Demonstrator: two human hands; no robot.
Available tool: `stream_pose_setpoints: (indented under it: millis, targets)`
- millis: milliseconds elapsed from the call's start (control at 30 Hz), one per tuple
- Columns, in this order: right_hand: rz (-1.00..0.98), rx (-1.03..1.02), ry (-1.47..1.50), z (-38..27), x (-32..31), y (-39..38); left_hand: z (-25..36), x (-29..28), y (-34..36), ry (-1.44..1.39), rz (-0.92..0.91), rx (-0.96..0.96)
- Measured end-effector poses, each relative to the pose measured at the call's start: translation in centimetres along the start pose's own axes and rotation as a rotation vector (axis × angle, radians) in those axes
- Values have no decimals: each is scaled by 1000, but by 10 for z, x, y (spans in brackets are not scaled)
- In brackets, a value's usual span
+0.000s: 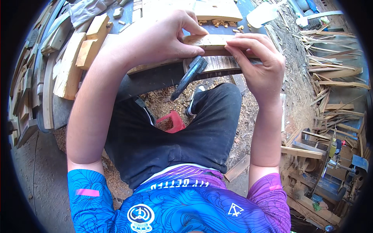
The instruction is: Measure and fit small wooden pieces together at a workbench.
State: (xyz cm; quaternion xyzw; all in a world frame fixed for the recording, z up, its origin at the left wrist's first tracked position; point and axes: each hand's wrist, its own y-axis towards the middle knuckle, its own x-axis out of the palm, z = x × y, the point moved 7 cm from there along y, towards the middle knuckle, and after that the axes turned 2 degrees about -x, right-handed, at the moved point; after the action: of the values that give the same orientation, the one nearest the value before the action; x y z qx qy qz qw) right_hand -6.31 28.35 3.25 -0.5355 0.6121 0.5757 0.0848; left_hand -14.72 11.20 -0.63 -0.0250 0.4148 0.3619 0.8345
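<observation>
Nearest, a dark metal bar (190,77) juts toward the knees. Beyond it, the left hand (173,37) and right hand (262,54) pinch a wooden strip (213,40) near its ends, fingers nearly together, likely steadying it; farther lies a pale board (219,11).

Blue and purple patterned shirt (180,207), black trousers (175,149)

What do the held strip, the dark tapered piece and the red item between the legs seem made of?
Held strip: bare wood, by its mottled tan face. Dark tapered piece: probably metal, worn, by its blue-grey sheen. Red item: likely plastic, smooth, by its even colour.
</observation>
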Motion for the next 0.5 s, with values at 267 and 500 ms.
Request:
stream_pose_setpoints:
  millis: [267, 500]
  targets:
    - [45, 11, -2, 0, 3, -6, 3, -1, -1, 9, 10, -11]
    - [74, 42, 7, 4, -1, -11, -2, 2, -3, 3, -3, -56]
